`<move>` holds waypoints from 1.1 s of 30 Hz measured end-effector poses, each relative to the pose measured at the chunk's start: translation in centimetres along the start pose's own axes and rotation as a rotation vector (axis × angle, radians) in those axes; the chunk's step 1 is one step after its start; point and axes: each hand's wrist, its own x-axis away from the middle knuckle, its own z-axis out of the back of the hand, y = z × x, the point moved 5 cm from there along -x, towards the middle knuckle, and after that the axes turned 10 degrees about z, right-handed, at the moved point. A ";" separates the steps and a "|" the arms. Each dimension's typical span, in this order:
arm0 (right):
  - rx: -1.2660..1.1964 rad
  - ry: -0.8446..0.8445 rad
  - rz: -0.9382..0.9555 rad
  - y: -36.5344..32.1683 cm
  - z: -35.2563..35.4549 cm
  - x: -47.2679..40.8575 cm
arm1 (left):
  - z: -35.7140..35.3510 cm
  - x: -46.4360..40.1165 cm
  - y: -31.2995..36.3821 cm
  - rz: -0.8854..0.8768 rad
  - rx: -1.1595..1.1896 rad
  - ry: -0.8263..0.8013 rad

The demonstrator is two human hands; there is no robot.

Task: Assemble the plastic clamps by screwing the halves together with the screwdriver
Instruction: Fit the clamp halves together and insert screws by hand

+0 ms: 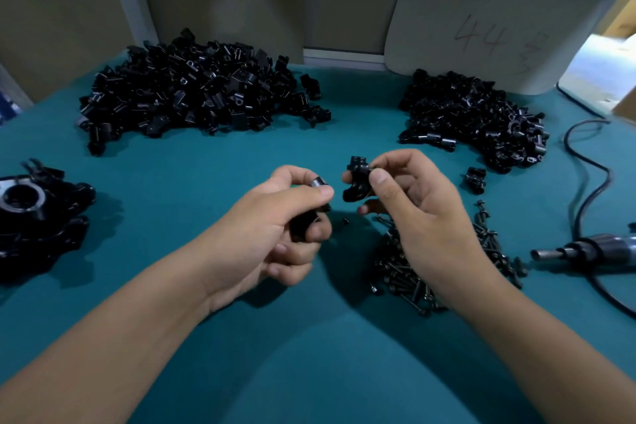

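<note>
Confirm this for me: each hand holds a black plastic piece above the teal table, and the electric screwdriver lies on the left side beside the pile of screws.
Not quite. The head view shows the electric screwdriver on the right side of the teal table, beside the pile of screws. The rest holds: the left hand and right hand each hold a black plastic piece.

hands 2: left hand (275,217), right hand (416,213) | held clamp halves 2 | black part heaps 2 | screw pile (444,265) 1 | screwdriver (585,251) 1 | cable (592,182) 1
</note>
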 end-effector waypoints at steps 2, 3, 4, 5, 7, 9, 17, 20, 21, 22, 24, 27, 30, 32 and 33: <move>0.019 0.012 0.032 -0.5 0.2 0.0 | 0.3 0.0 0.2 -0.046 -0.051 0.080; 0.034 0.013 0.046 -0.6 0.2 0.0 | 0.3 -0.1 0.3 -0.072 -0.051 0.096; 0.059 0.011 0.060 -0.8 0.1 0.1 | 0.2 -0.1 0.4 -0.101 -0.052 0.107; 0.091 0.005 0.074 -0.9 0.0 0.2 | 0.1 -0.1 0.5 -0.133 -0.052 0.110; 0.138 -0.015 0.091 -1.2 -0.3 0.5 | -0.1 -0.2 0.6 -0.192 -0.032 0.082; 0.147 -0.027 0.099 -1.4 -0.6 0.6 | -0.3 -0.2 0.7 -0.223 -0.018 0.029; 0.157 -0.016 0.098 -1.1 -1.1 0.8 | 0.5 -0.9 0.2 -0.332 -0.467 0.239; 0.140 -0.006 0.092 -0.9 -1.1 0.8 | 1.1 -0.9 0.5 -0.395 -0.420 0.288; 0.136 0.000 0.094 -0.9 -1.0 0.7 | 1.3 -0.8 0.7 -0.408 -0.417 0.318; 0.132 0.007 0.096 -0.8 -1.0 0.7 | 1.4 -0.8 0.8 -0.418 -0.422 0.349; 0.111 0.015 0.083 -0.6 -0.9 0.7 | 1.5 -0.6 1.0 -0.441 -0.391 0.371; -0.041 0.047 0.011 -0.2 -1.3 0.6 | 1.1 -0.4 1.4 -0.470 -0.364 0.361; -0.337 0.098 -0.084 0.1 -1.3 0.3 | 1.4 0.2 2.3 -0.492 -0.410 0.385; -0.408 0.108 -0.095 0.2 -0.9 0.1 | 1.9 0.4 2.7 -0.470 -0.427 0.372; -0.396 0.109 -0.091 0.2 -0.6 0.1 | 1.9 0.5 2.8 -0.453 -0.407 0.347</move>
